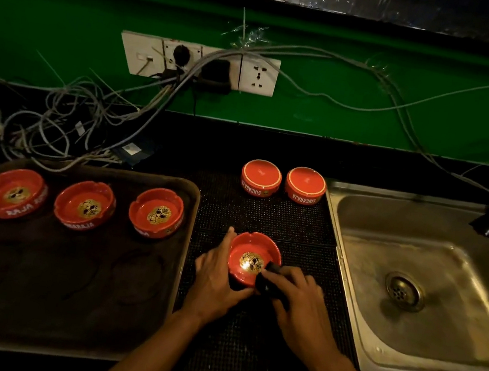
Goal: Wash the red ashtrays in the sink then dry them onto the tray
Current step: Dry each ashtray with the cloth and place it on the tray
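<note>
Between my two hands sits a red ashtray (253, 257), upright on the black mesh mat (267, 217). My left hand (217, 279) cups its left wall, fingers curled round the rim. My right hand (296, 299) grips a dark cloth (269, 278) pressed at the ashtray's right rim. Left of my left hand lies the tray (65, 286), with three ashtrays (85, 205) upright in a row along its far side. Beyond my hands, two more ashtrays (283, 182) stand upside down on the mat, side by side. Right of my right hand is the steel sink (427, 305), its drain showing.
</note>
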